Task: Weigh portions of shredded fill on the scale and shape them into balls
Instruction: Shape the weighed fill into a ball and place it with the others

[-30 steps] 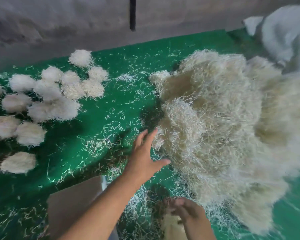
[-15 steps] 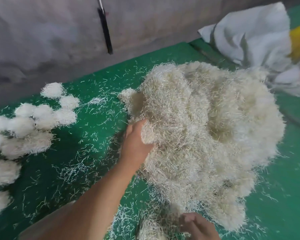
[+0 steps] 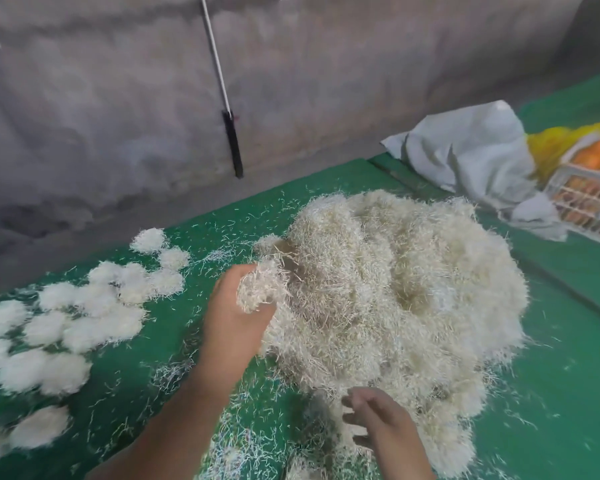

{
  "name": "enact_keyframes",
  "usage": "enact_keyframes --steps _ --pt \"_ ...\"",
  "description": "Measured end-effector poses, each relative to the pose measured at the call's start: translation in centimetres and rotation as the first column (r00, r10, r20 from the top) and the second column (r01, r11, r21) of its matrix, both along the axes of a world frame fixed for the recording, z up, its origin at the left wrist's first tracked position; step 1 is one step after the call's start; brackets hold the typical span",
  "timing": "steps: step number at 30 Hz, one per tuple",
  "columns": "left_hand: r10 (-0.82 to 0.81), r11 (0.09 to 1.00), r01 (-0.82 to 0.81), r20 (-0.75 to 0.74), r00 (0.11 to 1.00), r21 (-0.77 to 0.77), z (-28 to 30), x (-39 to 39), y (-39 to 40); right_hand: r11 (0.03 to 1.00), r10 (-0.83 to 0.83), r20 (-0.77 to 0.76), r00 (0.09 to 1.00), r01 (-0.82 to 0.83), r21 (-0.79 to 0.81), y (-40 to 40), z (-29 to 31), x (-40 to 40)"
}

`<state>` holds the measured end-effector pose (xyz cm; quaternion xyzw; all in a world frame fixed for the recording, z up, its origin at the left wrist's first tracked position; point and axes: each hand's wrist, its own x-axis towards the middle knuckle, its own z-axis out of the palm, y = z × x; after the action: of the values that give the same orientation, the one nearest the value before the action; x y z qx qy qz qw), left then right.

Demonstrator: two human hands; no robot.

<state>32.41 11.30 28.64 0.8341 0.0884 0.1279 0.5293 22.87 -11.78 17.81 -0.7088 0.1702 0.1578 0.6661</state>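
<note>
A big heap of pale shredded fill (image 3: 395, 299) lies on the green mat (image 3: 174, 344), right of centre. My left hand (image 3: 234, 317) grips a tuft of shredded fill (image 3: 258, 289) at the heap's left edge. My right hand (image 3: 378, 420) sits low at the heap's near edge, fingers loosely spread and touching the fill; nothing is clearly held in it. Several finished white fill balls (image 3: 66, 323) are clustered on the mat at the left. The scale is not in view.
Loose shreds litter the mat. A grey concrete wall (image 3: 118, 116) runs along the far side, with a black-and-white rod (image 3: 227, 109) hanging against it. A crumpled grey cloth (image 3: 471, 157), a yellow bag (image 3: 561, 143) and a white crate (image 3: 589, 195) lie at the far right.
My left hand reached into the heap's left edge and closed round a tuft, lifting it slightly. My right hand came up into view. The view tilted up and right.
</note>
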Motion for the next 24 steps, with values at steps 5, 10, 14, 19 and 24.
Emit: enact_keyframes --steps 5,10,14,19,24 --pt "0.066 0.887 -0.07 -0.025 0.998 -0.457 7.1 -5.4 -1.0 0.966 -0.016 0.13 0.991 -0.018 0.259 2.3 8.6 0.4" --pt "0.212 0.676 -0.162 -0.021 0.977 -0.719 11.0 -10.2 -2.3 0.891 0.075 0.318 0.945 -0.207 0.405 5.7 17.6 -1.5" --pt "0.346 0.594 -0.179 0.048 0.937 -0.784 12.1 -13.0 -3.9 0.876 0.087 0.458 0.885 -0.287 0.387 9.7 21.6 -4.5" --pt "0.38 0.581 -0.204 0.041 0.924 -0.788 13.1 -16.3 -4.9 0.895 0.029 0.514 0.857 -0.251 0.368 12.7 25.8 -6.2" --pt "0.339 0.678 -0.226 0.026 0.94 -0.699 14.8 -17.9 -4.3 0.894 0.022 0.605 0.796 -0.287 0.345 13.6 28.1 -7.5"
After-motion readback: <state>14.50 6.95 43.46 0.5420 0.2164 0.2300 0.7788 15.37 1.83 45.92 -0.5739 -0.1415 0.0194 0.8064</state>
